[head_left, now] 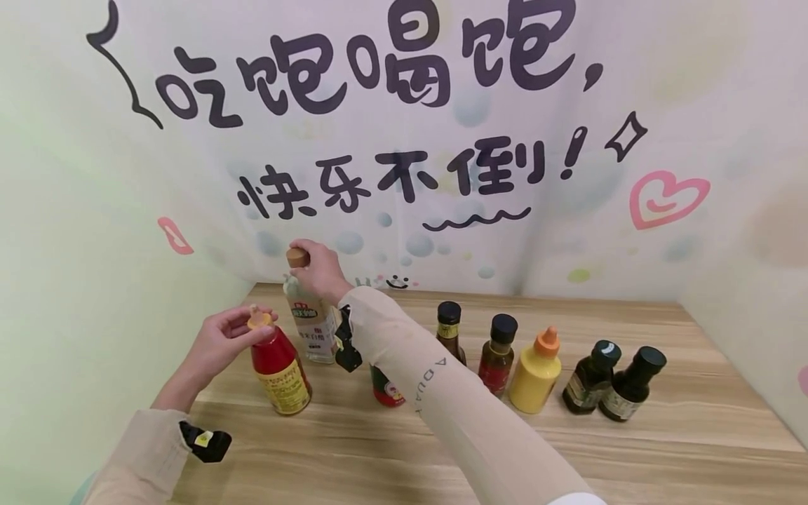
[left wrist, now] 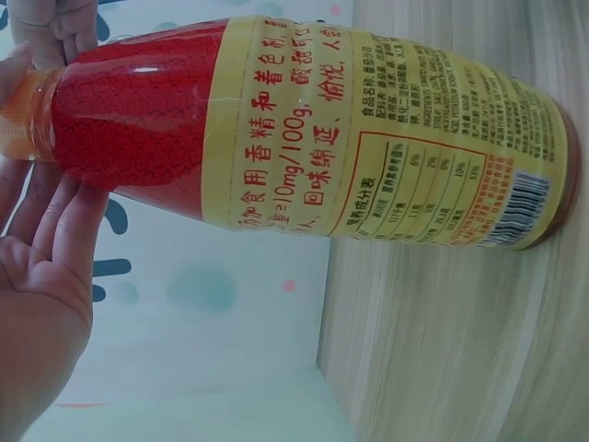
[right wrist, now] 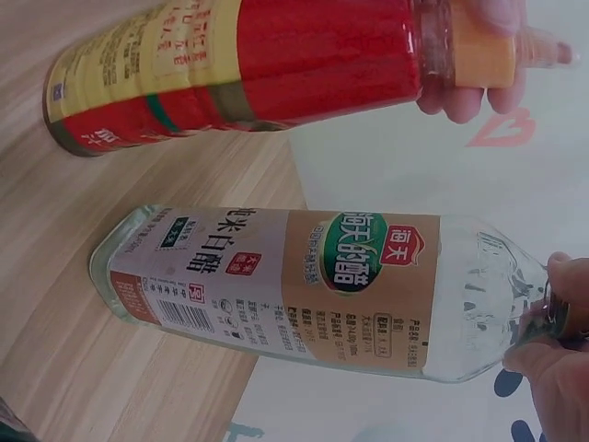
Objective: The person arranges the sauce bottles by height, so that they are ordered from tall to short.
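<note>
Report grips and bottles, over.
Left grip holds tapered red, yellow-labelled bottle by cap. Right grip holds clear glass bottle by top. Beige sleeve partly hides red-and-green bottle.

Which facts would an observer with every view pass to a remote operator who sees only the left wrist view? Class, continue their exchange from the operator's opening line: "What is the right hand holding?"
Observer: The right hand grips a clear glass bottle by its top.
Operator: I see the left hand at the neck of the red bottle. Does anything stand well to the right of it?
Observer: Yes, a yellow bottle with an orange cap stands on the table.
Operator: And farther right than that?
Observer: Two dark bottles with black caps, standing close together.
</note>
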{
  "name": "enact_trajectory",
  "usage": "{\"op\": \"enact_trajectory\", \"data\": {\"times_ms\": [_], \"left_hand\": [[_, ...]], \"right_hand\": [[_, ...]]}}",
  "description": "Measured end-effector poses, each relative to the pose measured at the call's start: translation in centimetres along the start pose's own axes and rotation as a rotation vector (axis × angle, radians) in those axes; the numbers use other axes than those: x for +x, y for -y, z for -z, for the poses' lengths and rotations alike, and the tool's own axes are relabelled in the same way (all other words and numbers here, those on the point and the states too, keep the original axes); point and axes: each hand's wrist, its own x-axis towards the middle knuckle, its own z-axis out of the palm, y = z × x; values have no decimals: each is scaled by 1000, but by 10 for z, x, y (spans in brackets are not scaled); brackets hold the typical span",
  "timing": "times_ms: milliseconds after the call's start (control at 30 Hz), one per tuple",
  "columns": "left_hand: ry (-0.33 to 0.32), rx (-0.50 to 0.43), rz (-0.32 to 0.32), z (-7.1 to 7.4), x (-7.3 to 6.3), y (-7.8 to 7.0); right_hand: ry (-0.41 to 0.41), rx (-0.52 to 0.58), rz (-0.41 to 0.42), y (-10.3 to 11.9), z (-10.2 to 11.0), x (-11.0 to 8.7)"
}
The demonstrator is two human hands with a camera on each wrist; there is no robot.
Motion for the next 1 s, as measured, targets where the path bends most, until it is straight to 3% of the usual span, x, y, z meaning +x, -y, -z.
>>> {"op": "enact_trajectory", "data": {"times_ms": [733, 1000], "left_hand": [[-8, 18, 10, 0, 0, -1], [-9, 32, 29, -2, -1, -2]], "right_hand": [[0, 129, -41, 0, 2, 1], [-3, 209, -106, -2, 1, -1]]}}
